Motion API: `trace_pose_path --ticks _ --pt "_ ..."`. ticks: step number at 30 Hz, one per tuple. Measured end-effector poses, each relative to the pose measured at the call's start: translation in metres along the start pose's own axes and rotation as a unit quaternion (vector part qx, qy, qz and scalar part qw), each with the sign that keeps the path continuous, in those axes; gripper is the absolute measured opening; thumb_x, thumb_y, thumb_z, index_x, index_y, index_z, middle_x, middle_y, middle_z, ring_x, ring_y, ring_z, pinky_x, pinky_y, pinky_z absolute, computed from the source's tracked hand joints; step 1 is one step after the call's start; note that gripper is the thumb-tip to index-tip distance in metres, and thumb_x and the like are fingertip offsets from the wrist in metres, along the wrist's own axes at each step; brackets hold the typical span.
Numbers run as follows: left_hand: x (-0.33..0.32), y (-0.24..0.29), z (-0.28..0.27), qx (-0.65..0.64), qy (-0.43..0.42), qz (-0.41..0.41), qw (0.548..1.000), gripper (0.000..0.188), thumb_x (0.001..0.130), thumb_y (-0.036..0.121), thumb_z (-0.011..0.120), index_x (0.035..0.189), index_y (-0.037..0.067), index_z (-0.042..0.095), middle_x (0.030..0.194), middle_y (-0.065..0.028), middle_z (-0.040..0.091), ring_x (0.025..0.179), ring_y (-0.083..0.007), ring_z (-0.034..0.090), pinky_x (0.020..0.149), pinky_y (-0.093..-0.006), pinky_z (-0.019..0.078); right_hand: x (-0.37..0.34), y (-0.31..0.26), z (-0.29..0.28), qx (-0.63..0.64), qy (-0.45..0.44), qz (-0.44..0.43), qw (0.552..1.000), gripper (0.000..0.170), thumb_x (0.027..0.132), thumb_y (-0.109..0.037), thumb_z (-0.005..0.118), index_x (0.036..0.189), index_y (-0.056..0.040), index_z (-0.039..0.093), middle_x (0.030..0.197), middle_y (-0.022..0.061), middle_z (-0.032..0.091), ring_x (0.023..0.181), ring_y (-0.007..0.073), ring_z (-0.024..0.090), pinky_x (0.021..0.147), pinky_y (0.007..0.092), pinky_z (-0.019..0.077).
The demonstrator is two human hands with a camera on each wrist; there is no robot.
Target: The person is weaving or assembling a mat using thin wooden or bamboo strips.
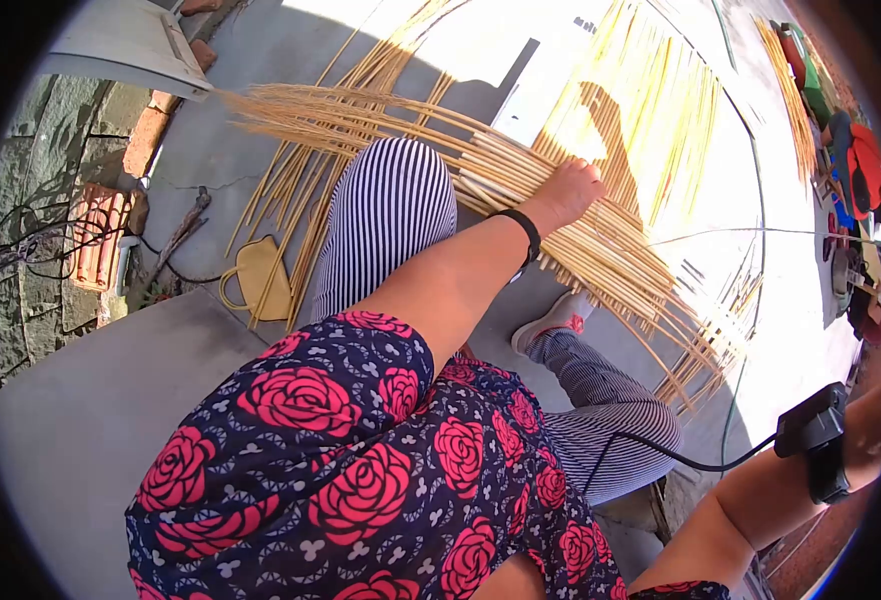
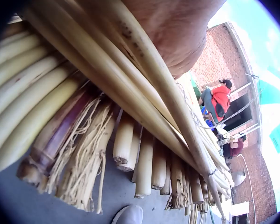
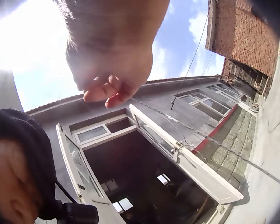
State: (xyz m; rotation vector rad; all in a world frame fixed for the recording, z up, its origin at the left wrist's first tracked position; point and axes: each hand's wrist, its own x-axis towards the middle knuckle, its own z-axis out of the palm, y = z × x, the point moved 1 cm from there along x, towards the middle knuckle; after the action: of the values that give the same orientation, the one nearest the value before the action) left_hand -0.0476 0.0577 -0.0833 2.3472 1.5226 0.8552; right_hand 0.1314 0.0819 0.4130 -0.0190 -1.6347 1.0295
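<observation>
In the head view, my left hand grips a bundle of long straw-coloured stalks, with feathery tops at the far left. These lie across a mat-like row of similar stalks. Close up in the left wrist view, the left hand is against the crossing stalks, above cut ends, some with stringy roots. Raised off to the right, my right hand has curled fingers and pinches a thin cord. That cord stretches from the stalks toward the right edge in the head view.
More stalks are spread on the sunlit ground ahead. A yellow dustpan-like thing lies by my striped knee, near bricks and black cable. A person in red sits farther off. Open double doors stand behind.
</observation>
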Motion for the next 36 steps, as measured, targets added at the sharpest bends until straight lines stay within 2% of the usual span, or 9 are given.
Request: trace_pose_path --ticks 3,7,10,14,16,22,27,32,36 --pt "-0.001 0.001 -0.003 0.001 0.007 0.004 1.000 0.012 0.078 0.012 0.052 0.079 0.013 0.064 0.086 -0.0072 0.058 0.090 -0.0278 0.054 0.082 -0.0399 0.0443 -0.040 0.044 0.020 -0.035 0.056 0.055 0.996 0.013 0.091 -0.024 0.057 0.096 -0.0125 0.060 0.073 0.0022 0.057 0.060 0.0132 0.050 0.092 0.0369 0.0418" --pt "0.002 0.001 -0.005 -0.005 0.019 0.013 1.000 0.013 0.078 0.012 0.052 0.080 0.013 0.065 0.087 -0.0068 0.058 0.090 -0.0276 0.054 0.083 -0.0400 0.0441 -0.133 0.095 0.003 -0.014 0.190 0.233 0.954 0.008 0.087 -0.009 0.061 0.091 -0.0024 0.060 0.067 0.0004 0.046 0.063 0.0104 0.047 0.089 0.0412 0.0441" --pt "0.002 0.001 -0.006 0.002 0.008 0.012 1.000 0.014 0.078 0.012 0.052 0.082 0.013 0.065 0.088 -0.0068 0.059 0.091 -0.0276 0.054 0.084 -0.0400 0.0436 -0.217 0.139 0.020 -0.119 0.304 0.387 0.862 0.012 0.090 -0.011 0.059 0.096 -0.0008 0.060 0.071 0.0010 0.051 0.062 0.0103 0.047 0.084 0.0373 0.0483" --pt "0.003 0.005 -0.007 -0.014 -0.014 -0.010 1.000 0.015 0.079 0.012 0.052 0.084 0.014 0.066 0.088 -0.0070 0.059 0.093 -0.0276 0.054 0.085 -0.0401 0.0429 -0.340 0.180 0.018 -0.020 0.456 0.521 0.721 0.012 0.088 -0.015 0.064 0.085 -0.0043 0.059 0.068 0.0003 0.052 0.057 0.0092 0.048 0.062 0.0254 0.0507" --pt "0.004 0.005 -0.008 -0.009 -0.025 -0.012 1.000 0.017 0.079 0.012 0.053 0.088 0.015 0.068 0.089 -0.0084 0.059 0.094 -0.0278 0.054 0.085 -0.0403 0.0426 -0.360 0.182 0.039 -0.031 0.475 0.544 0.690 0.015 0.087 -0.017 0.066 0.081 -0.0060 0.057 0.064 -0.0006 0.051 0.052 0.0080 0.046 0.052 0.0213 0.0462" --pt "0.005 0.010 -0.013 -0.008 -0.031 -0.028 0.999 0.019 0.080 0.015 0.051 0.085 0.014 0.069 0.090 -0.0075 0.060 0.096 -0.0259 0.054 0.086 -0.0387 0.0421 -0.378 0.202 0.051 -0.146 0.382 0.594 0.692 0.016 0.088 -0.019 0.065 0.083 -0.0046 0.059 0.059 -0.0024 0.048 0.048 0.0060 0.042 0.046 0.0205 0.0392" --pt "0.002 0.003 -0.005 -0.024 -0.026 -0.020 0.999 0.014 0.083 0.015 0.055 0.092 0.015 0.066 0.091 -0.0106 0.057 0.092 -0.0300 0.052 0.083 -0.0412 0.0432 -0.326 0.177 0.027 -0.109 0.448 0.501 0.733 0.014 0.087 -0.017 0.064 0.089 -0.0035 0.061 0.065 -0.0036 0.053 0.055 0.0043 0.042 0.056 0.0200 0.0381" --pt "0.005 0.006 -0.007 -0.035 0.002 -0.026 0.999 0.016 0.082 0.010 0.051 0.093 0.009 0.062 0.089 -0.0112 0.057 0.092 -0.0291 0.053 0.082 -0.0409 0.0430 -0.342 0.205 0.034 -0.190 0.324 0.582 0.721 0.021 0.087 -0.022 0.065 0.083 -0.0027 0.062 0.066 -0.0016 0.056 0.057 0.0058 0.046 0.054 0.0211 0.0391" --pt "0.003 0.003 -0.002 -0.047 0.040 -0.006 0.998 0.009 0.081 0.011 0.055 0.090 0.009 0.058 0.088 -0.0112 0.056 0.090 -0.0303 0.053 0.081 -0.0419 0.0429 -0.352 0.248 0.042 -0.374 0.232 0.503 0.744 0.025 0.089 -0.027 0.061 0.082 -0.0036 0.060 0.070 0.0080 0.063 0.060 0.0184 0.057 0.058 0.0310 0.0449"
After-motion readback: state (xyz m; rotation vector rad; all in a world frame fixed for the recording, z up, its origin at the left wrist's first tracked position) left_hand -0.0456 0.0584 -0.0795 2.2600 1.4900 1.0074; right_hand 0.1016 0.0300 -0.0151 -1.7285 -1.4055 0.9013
